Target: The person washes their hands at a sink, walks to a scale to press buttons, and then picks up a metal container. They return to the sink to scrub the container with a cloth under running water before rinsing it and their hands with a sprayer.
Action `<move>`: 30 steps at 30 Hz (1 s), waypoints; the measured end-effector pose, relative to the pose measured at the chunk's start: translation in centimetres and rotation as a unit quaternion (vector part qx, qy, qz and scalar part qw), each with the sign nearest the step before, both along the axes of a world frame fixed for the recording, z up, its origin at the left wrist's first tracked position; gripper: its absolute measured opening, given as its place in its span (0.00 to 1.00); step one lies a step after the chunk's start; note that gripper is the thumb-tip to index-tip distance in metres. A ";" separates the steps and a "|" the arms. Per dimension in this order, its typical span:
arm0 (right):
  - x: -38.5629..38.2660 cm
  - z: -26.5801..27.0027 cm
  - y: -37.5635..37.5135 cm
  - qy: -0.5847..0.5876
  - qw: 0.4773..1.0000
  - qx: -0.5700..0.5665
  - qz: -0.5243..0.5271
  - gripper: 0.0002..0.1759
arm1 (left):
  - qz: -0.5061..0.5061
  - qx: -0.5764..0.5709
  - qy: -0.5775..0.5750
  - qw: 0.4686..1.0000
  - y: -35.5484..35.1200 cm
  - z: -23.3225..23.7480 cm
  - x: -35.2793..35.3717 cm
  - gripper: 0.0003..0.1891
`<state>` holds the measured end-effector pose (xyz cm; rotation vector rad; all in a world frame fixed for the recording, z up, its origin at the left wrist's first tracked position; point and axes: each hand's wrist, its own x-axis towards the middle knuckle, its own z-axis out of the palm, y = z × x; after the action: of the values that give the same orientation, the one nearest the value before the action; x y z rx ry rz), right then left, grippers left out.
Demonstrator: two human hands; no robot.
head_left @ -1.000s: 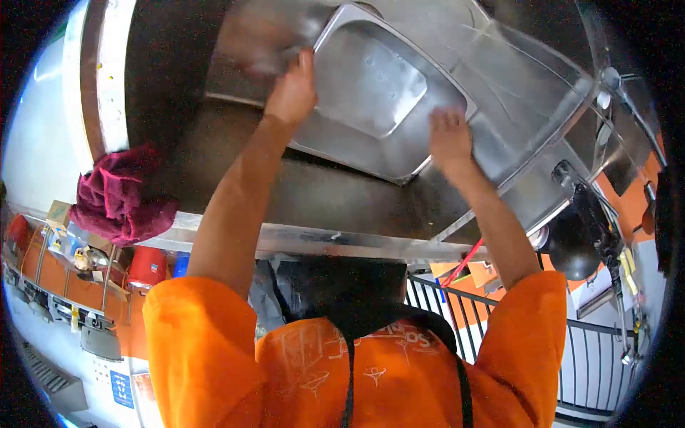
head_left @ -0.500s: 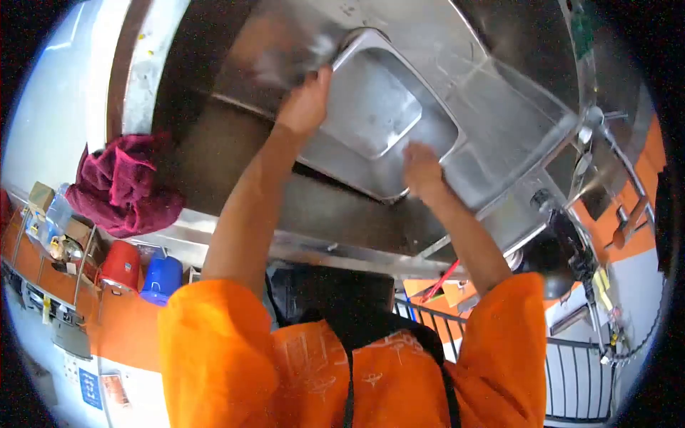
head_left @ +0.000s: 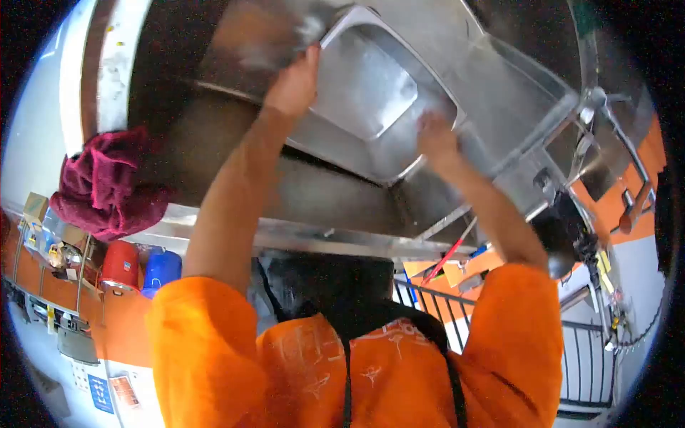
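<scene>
A rectangular stainless steel pan [head_left: 349,78] lies tilted over a metal sink [head_left: 207,143], its hollow side facing me. My left hand [head_left: 292,85] is closed on the pan's left rim. Inside the pan, near its lower right corner, my right hand [head_left: 437,135] is blurred by motion. Its fingers look curled against the metal, and whatever they may hold is too small or smeared to make out. The pan's inner floor shines with a bright reflection.
A dark red cloth [head_left: 107,182] hangs over the sink's left edge. Metal pipework [head_left: 592,107] and a black sprayer [head_left: 567,214] stand at the right. Below left are a red bucket [head_left: 120,265] and a blue bucket [head_left: 161,269]. Black railings [head_left: 585,364] show at lower right.
My right hand has moved up and right within the pan. My left hand keeps hold of the rim, and it and the pan sit slightly higher in view.
</scene>
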<state>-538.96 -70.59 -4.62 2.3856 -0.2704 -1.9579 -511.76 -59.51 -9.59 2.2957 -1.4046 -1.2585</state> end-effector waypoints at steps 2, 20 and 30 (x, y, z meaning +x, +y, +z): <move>-0.5 -2.3 -3.5 -0.024 0.977 -0.007 0.213 0.27 | 0.011 -0.028 0.000 1.000 0.2 -1.1 0.0 0.16; -1.4 -9.9 -0.3 -0.213 0.959 -0.028 -0.186 0.10 | 0.016 -0.023 -0.014 1.000 -0.6 -0.6 0.0 0.22; -2.2 -12.8 11.9 -0.189 0.807 0.031 -0.558 0.16 | 0.067 -0.024 0.015 0.997 0.8 0.5 -0.5 0.20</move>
<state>-541.13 -58.65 -17.44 2.9225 -2.0462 -1.6016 -512.25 -58.67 -9.13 2.2880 -1.2336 -1.2006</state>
